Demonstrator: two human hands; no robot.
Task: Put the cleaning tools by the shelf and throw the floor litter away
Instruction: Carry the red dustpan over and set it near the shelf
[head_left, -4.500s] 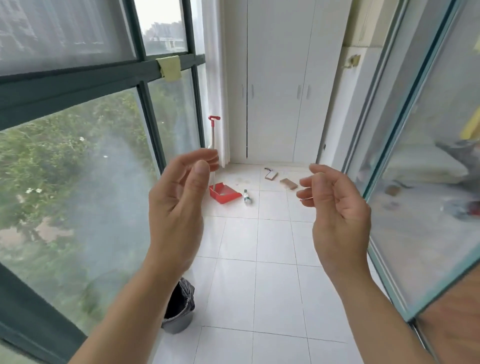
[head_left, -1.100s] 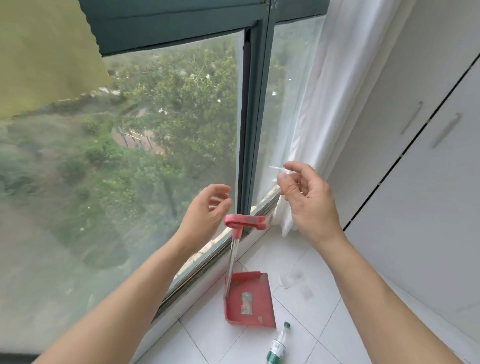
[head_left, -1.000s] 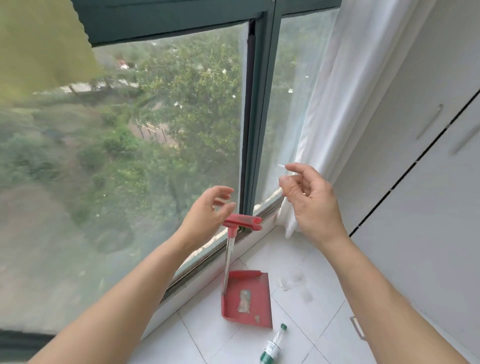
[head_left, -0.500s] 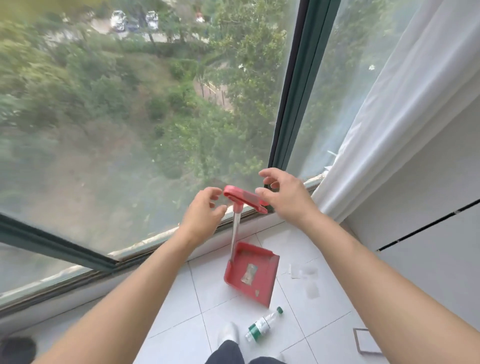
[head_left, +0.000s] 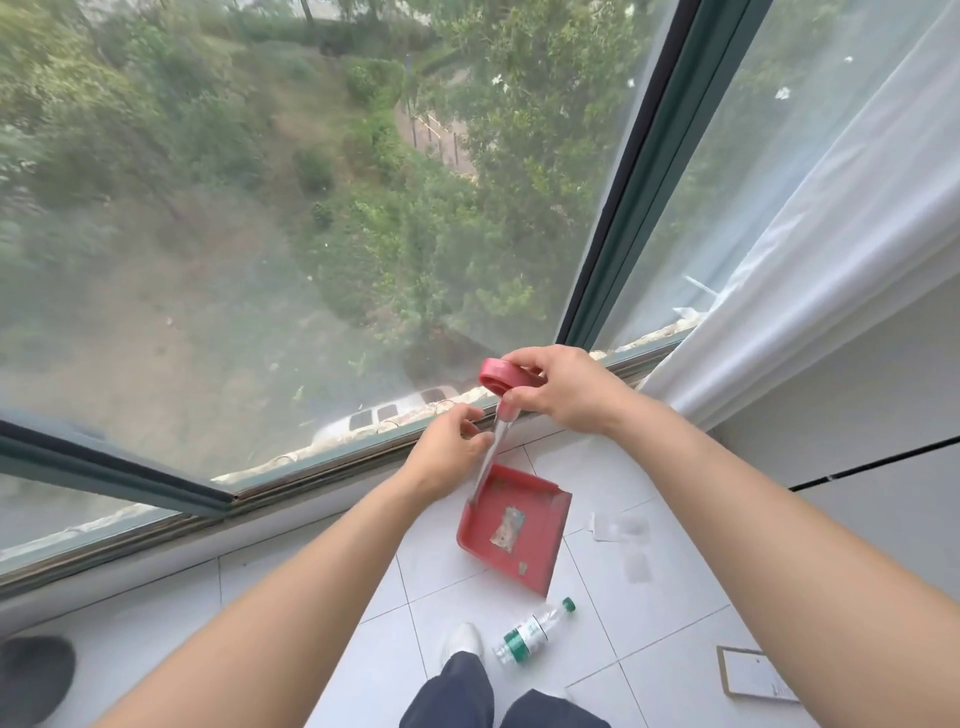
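Note:
A red dustpan (head_left: 519, 530) stands on the white floor tiles by the window, its silver pole rising to a red grip (head_left: 496, 375). My right hand (head_left: 561, 392) is closed over that red grip. My left hand (head_left: 449, 449) is curled beside the pole just below, fingertips at the pole; I cannot tell whether it grips. Scraps of paper lie inside the pan. A clear plastic bottle (head_left: 530, 631) with a green cap and label lies on the floor in front of the pan. Flat clear wrappers (head_left: 621, 527) lie to the pan's right.
A large window with a dark green frame (head_left: 644, 171) runs along the left. A white curtain (head_left: 831, 249) hangs at the right, beside white cabinet doors (head_left: 883, 467). A flat card (head_left: 753, 675) lies at the lower right. My foot and trouser legs (head_left: 462, 675) stand by the bottle.
My right hand has come down from beside the curtain and closed on the dustpan's red grip. My left hand dropped from the grip to the pole. The view has tilted down toward the floor.

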